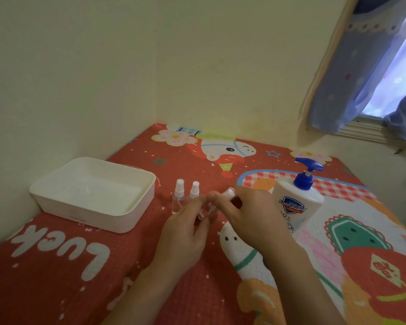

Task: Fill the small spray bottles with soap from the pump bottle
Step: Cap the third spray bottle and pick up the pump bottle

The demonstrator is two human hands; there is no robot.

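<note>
Two hands work left of the pump bottle [295,202]: my left hand [185,233] holds a bottle [203,213], my right hand [249,212] pinches its cap [229,193]; next, I judge, lift it clear.

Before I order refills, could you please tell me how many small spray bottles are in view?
3: two spray bottles stand capped right of the white tray, one beside the other, and a third is held between both hands, mostly hidden.

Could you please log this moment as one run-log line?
left hand holds small spray bottle | right hand grips its cap | pump bottle untouched
</note>
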